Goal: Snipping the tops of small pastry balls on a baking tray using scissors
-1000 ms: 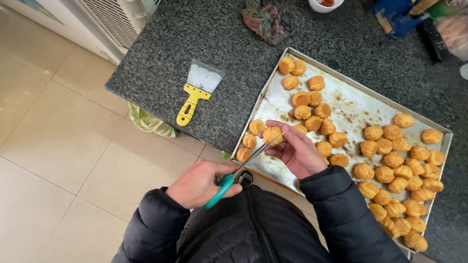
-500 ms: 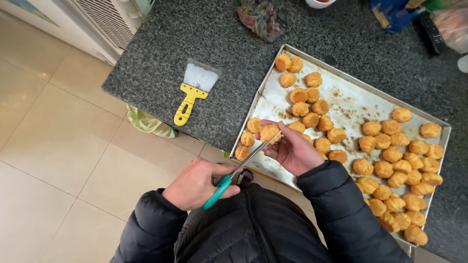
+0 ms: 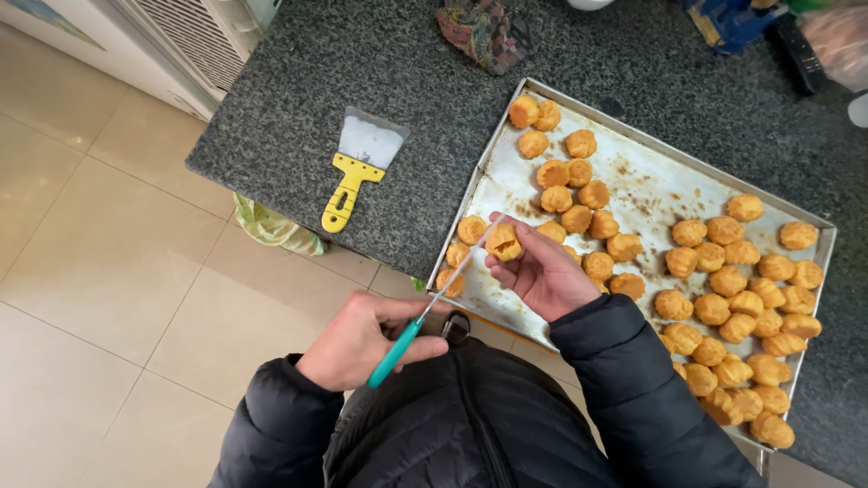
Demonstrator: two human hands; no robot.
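Two hands are busy over the near edge of the baking tray. The right hand is cupped palm up, fingers closed around one golden pastry puff, pinching it at the fingertips just above the tray's lower left corner. The left hand is wrapped tight on the teal handle of a thin-bladed knife, and the slim blade runs up toward one o'clock, its tip meeting the held puff.

Dozens more puffs sit on the tray: a loose cluster at twelve o'clock from the right hand, and a dense pile out at three to four o'clock along the tray's right side. The tray lies angled on a dark speckled counter.

At ten o'clock from the hands, well apart, a yellow-handled scraper lies flat on the counter. A patterned cloth is bunched at the counter's far edge, twelve o'clock. Beige floor tiles show at left.
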